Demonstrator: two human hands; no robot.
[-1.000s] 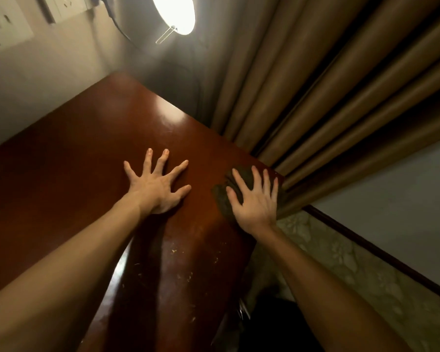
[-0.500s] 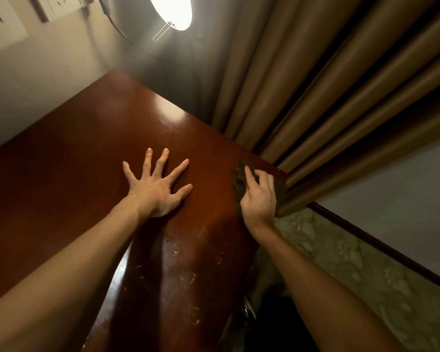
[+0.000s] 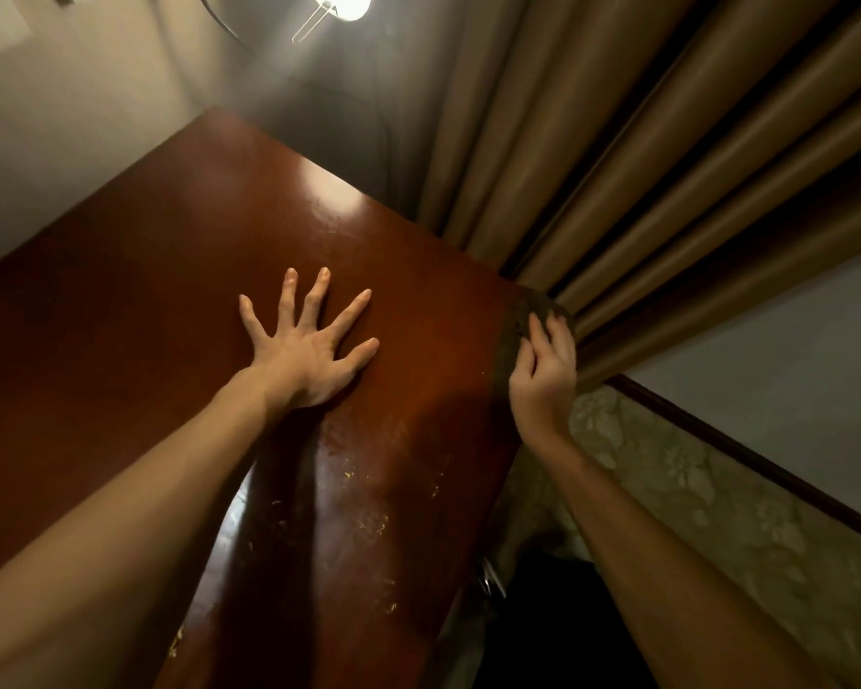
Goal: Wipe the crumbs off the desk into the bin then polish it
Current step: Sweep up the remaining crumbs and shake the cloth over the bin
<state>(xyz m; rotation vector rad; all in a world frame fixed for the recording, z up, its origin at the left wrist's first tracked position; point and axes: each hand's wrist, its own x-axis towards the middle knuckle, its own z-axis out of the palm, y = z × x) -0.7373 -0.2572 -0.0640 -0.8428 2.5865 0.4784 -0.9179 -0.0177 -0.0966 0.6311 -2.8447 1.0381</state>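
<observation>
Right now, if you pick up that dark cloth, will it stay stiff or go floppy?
Probably floppy: the cloth seems to drape over the desk edge under the right hand. Likely light too, since it bunches beneath that hand. It looks fuzzy, so it probably grips rather than slides.

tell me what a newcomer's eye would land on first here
The left hand lies spread flat in the middle of the glossy red-brown desk. At the desk's right edge, beside the tan curtain, the right hand grips a dark cloth. Pale crumbs speckle the nearer part of the desk, and a bright lamp glares at the top.
</observation>
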